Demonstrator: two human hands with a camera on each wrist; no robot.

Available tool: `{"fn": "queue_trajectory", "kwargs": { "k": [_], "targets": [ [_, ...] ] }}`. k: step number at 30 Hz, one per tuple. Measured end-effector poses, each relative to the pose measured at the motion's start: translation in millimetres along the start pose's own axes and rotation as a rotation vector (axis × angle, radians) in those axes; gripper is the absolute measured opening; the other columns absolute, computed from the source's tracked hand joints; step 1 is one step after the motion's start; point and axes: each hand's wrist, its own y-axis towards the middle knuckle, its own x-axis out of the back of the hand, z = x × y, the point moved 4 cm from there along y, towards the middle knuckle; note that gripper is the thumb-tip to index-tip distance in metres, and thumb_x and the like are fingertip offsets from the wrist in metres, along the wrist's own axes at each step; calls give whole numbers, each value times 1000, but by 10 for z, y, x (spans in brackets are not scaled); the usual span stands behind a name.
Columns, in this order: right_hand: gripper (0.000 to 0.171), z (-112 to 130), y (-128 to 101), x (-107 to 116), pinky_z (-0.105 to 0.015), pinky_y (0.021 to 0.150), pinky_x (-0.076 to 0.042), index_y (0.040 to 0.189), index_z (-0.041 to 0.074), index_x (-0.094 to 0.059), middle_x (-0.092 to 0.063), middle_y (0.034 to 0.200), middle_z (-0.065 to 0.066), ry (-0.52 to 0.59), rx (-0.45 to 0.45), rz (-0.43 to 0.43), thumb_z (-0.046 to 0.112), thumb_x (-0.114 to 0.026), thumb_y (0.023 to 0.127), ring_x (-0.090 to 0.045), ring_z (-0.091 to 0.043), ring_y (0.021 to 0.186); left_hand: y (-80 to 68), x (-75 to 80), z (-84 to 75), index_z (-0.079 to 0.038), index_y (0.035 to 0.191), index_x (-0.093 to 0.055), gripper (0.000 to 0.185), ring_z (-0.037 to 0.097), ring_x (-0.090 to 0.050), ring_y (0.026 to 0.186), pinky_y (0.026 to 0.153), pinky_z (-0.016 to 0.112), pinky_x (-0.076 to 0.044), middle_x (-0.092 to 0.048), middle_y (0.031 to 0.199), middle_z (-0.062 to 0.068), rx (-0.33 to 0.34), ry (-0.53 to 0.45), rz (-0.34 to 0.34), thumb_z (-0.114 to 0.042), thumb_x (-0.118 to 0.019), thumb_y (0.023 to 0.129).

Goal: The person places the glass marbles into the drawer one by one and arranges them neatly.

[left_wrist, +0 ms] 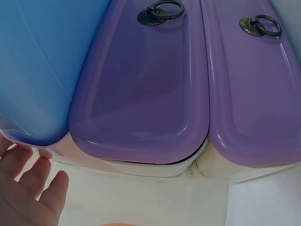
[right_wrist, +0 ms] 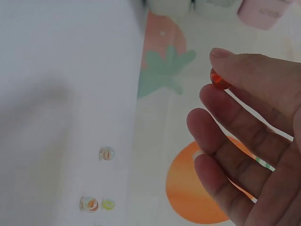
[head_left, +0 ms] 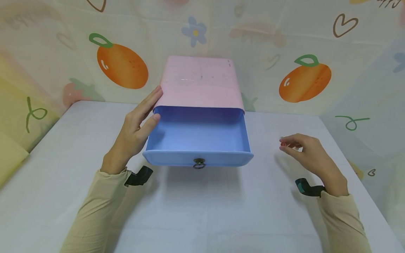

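Observation:
A small drawer cabinet with a pink top (head_left: 201, 82) stands on the table, its blue drawer (head_left: 197, 159) pulled out. The drawer front has a metal ring handle (head_left: 199, 163). My left hand (head_left: 129, 131) rests with extended fingers against the cabinet's left side. In the left wrist view its fingertips (left_wrist: 59, 188) are by the casing edge, below the blue drawer. Out to the right, my right hand (head_left: 305, 153) is above the table, away from the cabinet. It pinches an orange-red marble (right_wrist: 218, 80) between thumb and index finger; the other fingers are bent loosely.
Two purple drawer fronts (left_wrist: 146, 89) with ring handles sit beside the blue drawer in the left wrist view. In the right wrist view, clear marbles (right_wrist: 107, 153) and a yellowish marble (right_wrist: 107, 204) lie on the white table (right_wrist: 61, 122). A fruit-printed cloth (head_left: 218, 38) hangs behind.

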Motion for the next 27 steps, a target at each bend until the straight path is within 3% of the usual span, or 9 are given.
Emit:
{"fn": "queue_trajectory", "kwargs": {
  "k": [6, 15, 27],
  "targets": [
    [18, 85, 2, 31, -13, 73, -49, 105, 5, -73, -76, 93, -5, -7, 28, -32, 10, -74, 87, -51, 17, 81, -4, 6, 5, -13, 151, -42, 53, 14, -36, 148, 120, 22, -31, -37, 160, 0, 5, 1, -2, -8, -48, 99],
    [23, 214, 8, 76, -4, 73, -42, 106, 5, -73, -75, 90, -4, -63, 79, -105, 7, -77, 84, -63, -4, 79, -2, -2, -5, -12, 151, -42, 54, 15, -37, 148, 120, 22, -32, -37, 160, 2, 2, -4, 0, -7, -48, 98],
    [29, 388, -2, 147, -3, 71, -42, 106, 7, -73, -74, 87, -2, -34, 151, -186, 2, -80, 78, -56, 8, 81, -2, -1, 8, -13, 151, -42, 53, 15, -36, 148, 120, 22, -32, -37, 160, 1, -1, 4, 1, -8, -48, 98]
  ]
}}
